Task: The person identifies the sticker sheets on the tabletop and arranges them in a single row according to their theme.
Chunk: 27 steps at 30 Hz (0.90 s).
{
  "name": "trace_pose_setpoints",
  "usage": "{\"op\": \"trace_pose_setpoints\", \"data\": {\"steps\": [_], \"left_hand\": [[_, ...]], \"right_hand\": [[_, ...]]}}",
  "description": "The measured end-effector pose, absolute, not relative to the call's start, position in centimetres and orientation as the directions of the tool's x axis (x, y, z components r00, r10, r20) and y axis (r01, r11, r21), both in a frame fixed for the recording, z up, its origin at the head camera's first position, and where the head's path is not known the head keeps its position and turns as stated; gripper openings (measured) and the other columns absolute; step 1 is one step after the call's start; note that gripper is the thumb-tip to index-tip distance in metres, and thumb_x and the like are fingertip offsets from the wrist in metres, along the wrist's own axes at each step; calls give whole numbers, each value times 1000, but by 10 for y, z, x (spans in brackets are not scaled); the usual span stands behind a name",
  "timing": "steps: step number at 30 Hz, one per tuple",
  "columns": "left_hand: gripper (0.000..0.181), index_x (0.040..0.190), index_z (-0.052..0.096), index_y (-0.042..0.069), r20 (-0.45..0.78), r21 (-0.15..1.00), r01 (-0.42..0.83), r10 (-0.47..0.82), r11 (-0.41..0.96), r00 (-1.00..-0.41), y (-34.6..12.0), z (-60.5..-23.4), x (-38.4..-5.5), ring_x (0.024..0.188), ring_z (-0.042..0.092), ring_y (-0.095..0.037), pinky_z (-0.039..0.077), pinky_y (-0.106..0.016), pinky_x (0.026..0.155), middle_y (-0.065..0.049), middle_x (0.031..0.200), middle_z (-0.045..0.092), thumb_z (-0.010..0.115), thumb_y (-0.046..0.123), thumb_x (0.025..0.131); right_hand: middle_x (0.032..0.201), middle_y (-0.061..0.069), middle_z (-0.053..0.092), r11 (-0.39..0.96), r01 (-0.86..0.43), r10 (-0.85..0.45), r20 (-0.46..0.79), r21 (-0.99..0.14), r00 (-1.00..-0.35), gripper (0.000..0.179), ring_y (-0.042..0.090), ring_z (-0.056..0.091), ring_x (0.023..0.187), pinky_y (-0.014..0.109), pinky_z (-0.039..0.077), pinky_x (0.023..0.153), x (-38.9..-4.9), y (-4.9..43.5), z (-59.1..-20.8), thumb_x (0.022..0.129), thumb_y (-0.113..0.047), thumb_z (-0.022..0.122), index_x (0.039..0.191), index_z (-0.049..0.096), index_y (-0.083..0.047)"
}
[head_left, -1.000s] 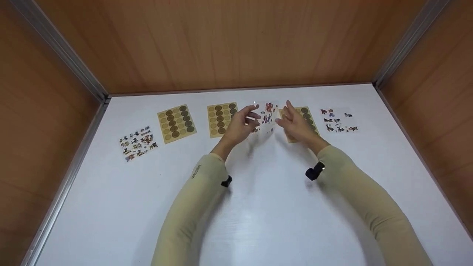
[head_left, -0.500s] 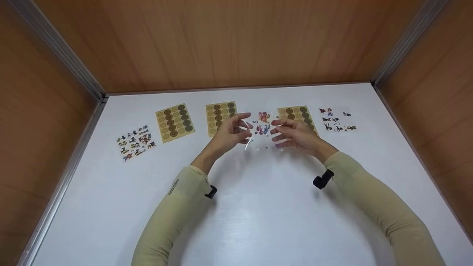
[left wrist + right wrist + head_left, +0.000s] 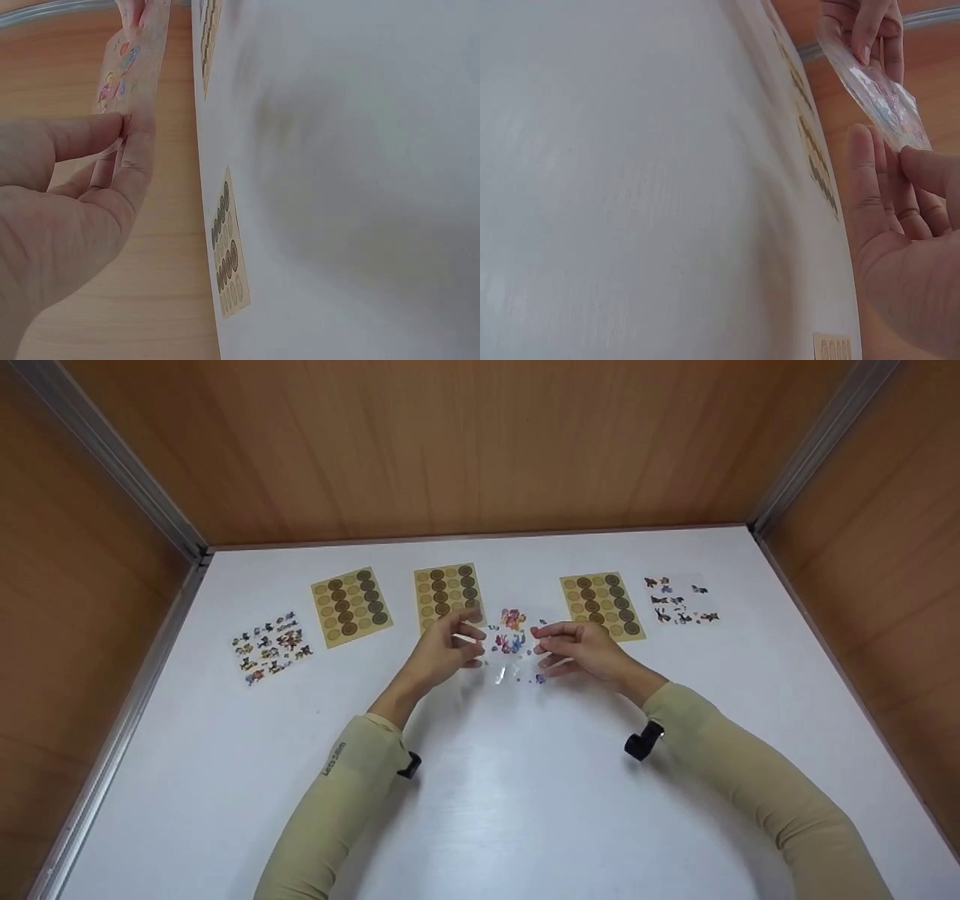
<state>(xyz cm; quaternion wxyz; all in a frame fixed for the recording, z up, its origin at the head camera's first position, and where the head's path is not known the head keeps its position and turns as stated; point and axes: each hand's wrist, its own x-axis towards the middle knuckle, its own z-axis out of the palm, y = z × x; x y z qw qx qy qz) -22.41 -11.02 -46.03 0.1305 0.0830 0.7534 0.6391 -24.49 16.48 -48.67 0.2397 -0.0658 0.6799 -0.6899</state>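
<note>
A clear sticker sheet (image 3: 511,642) with small colourful figures is held above the table between both hands. My left hand (image 3: 444,652) pinches its left edge; in the left wrist view the thumb (image 3: 97,135) lies against the fingers with the sheet between them. On the opposite edge, my right hand (image 3: 589,654) pinches it between thumb (image 3: 926,169) and fingers. In the right wrist view the film (image 3: 881,97) looks shiny and slightly bent.
Three tan sheets of round stickers lie at the back: one at left (image 3: 352,607), one in the middle (image 3: 450,592), one at right (image 3: 602,604). Clear figure-sticker sheets lie far left (image 3: 271,648) and far right (image 3: 681,600). Wood panels (image 3: 480,450) wall the white table (image 3: 480,795).
Both hands have brought the clear sheet nearer the person and a little left, away from the right tan sheet. It was tilted on edge and now faces up more flatly.
</note>
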Motion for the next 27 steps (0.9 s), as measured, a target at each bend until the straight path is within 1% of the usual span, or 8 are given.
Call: {"op": "trace_pose_setpoints", "data": {"steps": [4, 6, 10, 12, 14, 19, 22, 27], "left_hand": [[55, 145, 51, 7, -94, 984, -44, 290, 172, -952, -115, -461, -220, 99, 64, -28, 62, -35, 82, -28, 125, 56, 59, -12, 95], [56, 147, 50, 7, -101, 984, -53, 285, 172, -953, -118, -463, -218, 99, 64, -28, 62, -36, 82, -27, 124, 56, 59, -13, 95], [60, 151, 44, 3, -120, 982, -73, 273, 175, -955, -126, -466, -215, 100, 64, -28, 60, -42, 87, -27, 124, 57, 58, -13, 95], [61, 152, 42, 2, -125, 980, -77, 269, 182, -955, -131, -467, -213, 100, 64, -28, 59, -45, 89, -27, 125, 56, 58, -13, 95], [61, 152, 42, 3, -129, 979, -79, 265, 190, -956, -137, -467, -210, 101, 63, -28, 58, -47, 91, -28, 126, 56, 58, -12, 95], [62, 153, 43, 9, -161, 966, -107, 224, 235, -961, -160, -464, -204, 102, 62, -28, 59, -45, 90, -23, 125, 57, 59, -9, 96], [62, 154, 40, 6, -200, 952, -146, 187, 269, -962, -174, -464, -200, 105, 63, -29, 59, -44, 91, -19, 123, 58, 60, -4, 97], [62, 154, 37, 2, -228, 940, -178, 149, 293, -962, -195, -470, -194, 105, 64, -30, 58, -45, 91, -20, 123, 58, 62, -2, 97]], "right_hand": [[115, 23, 69, 44, 236, -421, -232, -971, -877, 44, 23, 73, 87, 42, 61, 83, -244, 161, -486, 99, -10, 67, 136, 56, 9], [114, 22, 70, 50, 241, -426, -239, -969, -873, 44, 24, 74, 87, 43, 61, 83, -243, 158, -487, 98, -11, 69, 136, 58, 6], [112, 20, 72, 83, 244, -434, -255, -966, -864, 42, 26, 74, 88, 43, 61, 83, -241, 151, -489, 97, -12, 70, 136, 61, -1], [113, 21, 71, 100, 246, -435, -265, -964, -861, 40, 27, 74, 89, 43, 61, 82, -240, 146, -490, 97, -12, 70, 135, 62, -4], [115, 23, 70, 96, 260, -435, -275, -961, -857, 41, 27, 74, 89, 43, 61, 82, -238, 139, -490, 97, -12, 70, 136, 61, -6], [121, 29, 66, 63, 282, -474, -277, -957, -836, 52, 27, 75, 88, 44, 61, 83, -233, 113, -489, 98, -12, 68, 146, 50, -6], [118, 27, 68, 60, 264, -490, -259, -963, -832, 53, 27, 75, 87, 44, 62, 81, -231, 95, -490, 99, -11, 67, 148, 47, -6], [107, 21, 73, 80, 245, -471, -253, -966, -845, 50, 23, 74, 76, 41, 63, 74, -230, 66, -497, 98, -5, 67, 144, 49, -5]]}}
